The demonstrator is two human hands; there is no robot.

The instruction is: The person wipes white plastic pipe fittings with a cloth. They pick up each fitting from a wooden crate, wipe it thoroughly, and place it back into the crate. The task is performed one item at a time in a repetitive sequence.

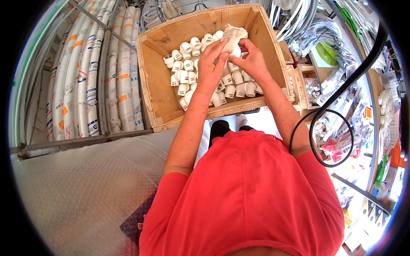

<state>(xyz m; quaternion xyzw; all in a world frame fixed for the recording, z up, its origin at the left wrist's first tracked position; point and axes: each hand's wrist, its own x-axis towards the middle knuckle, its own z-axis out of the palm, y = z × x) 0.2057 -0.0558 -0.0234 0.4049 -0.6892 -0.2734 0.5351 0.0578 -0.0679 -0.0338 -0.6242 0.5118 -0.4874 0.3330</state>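
Above an open wooden crate, my left hand grips a cream cloth that looks like a knitted glove or rag. Close on its right, my right hand has thumb and fingers around a white pipe fitting, pressed against the cloth. The fingers and cloth hide most of that fitting. Loose in the crate below lie many white plastic elbow fittings, several with small dark printed labels. They lie at mixed angles under and around both hands.
Wrapped white pipes stand in a metal rack to the left. Bubble wrap covers a surface at lower left. Coiled tubing and bagged parts fill the right side. A black cable loops near my right arm.
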